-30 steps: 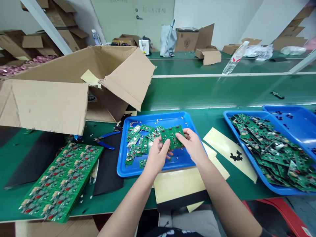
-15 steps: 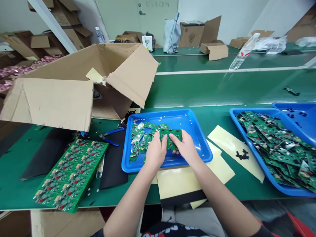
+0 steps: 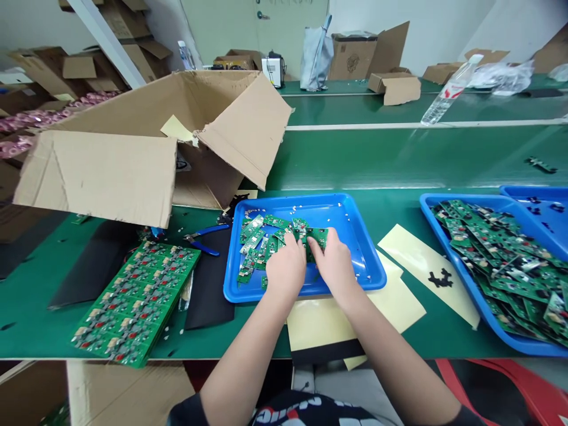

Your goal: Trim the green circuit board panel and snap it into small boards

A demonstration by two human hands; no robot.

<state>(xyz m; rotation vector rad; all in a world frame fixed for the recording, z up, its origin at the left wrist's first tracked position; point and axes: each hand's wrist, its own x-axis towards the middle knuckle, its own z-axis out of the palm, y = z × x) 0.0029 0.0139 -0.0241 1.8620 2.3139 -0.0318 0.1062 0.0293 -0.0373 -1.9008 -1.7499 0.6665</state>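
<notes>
Over the middle blue tray [image 3: 361, 236], both of my hands are closed round green circuit board pieces. My right hand [image 3: 335, 260] pinches a green board [image 3: 320, 236] between thumb and fingers. Close beside it on the left, my left hand [image 3: 287, 263] grips board at its fingertips; its fingers hide most of that piece. Loose small boards [image 3: 252, 242] lie in the tray's left half, and small white scraps are scattered on its floor.
Stacked board panels [image 3: 137, 302] and blue-handled cutters [image 3: 206, 239] lie left. A large open carton [image 3: 97, 171] stands behind them. Yellowish sheets [image 3: 315, 325] lie under the tray's front. Right is a blue tray [image 3: 448, 248] heaped with boards; a bottle [image 3: 450, 92] leans behind.
The view has shifted slightly, moving the scene a little to the right. My left hand has turned knuckles-up and closed in by my right hand; less of the held board shows.
</notes>
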